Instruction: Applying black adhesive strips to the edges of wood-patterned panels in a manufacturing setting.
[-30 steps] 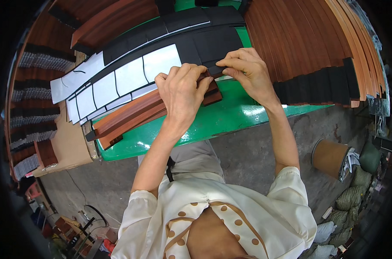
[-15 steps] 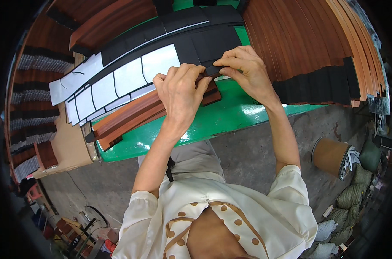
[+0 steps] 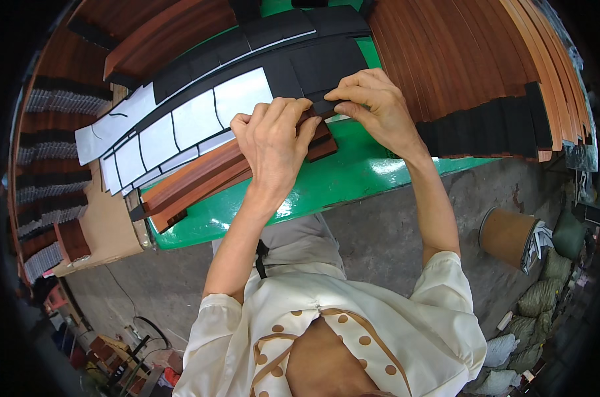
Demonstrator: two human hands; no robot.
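Observation:
My left hand (image 3: pixel 273 140) is closed over a long reddish-brown wooden strip (image 3: pixel 204 164), near its far right end. That strip lies slantwise along the front of the green table, above another brown piece (image 3: pixel 325 147). At its right end, a small black piece (image 3: pixel 322 106) sits between my two hands. The fingers of my right hand (image 3: pixel 373 109) are pinched on this black piece. Just beyond my hands lie black sheets (image 3: pixel 313 66), and to the left are white sheets (image 3: pixel 194 116) with black edges. My fingers partly hide the strip's end.
Brown boards with black ends (image 3: pixel 459 66) are stacked at the right. More such stacks (image 3: pixel 55 142) stand at the left beside cardboard (image 3: pixel 105 225). The green table's front edge (image 3: pixel 247 228) runs before me. A brown drum (image 3: pixel 506 238) and sacks (image 3: pixel 538 301) are on the floor at right.

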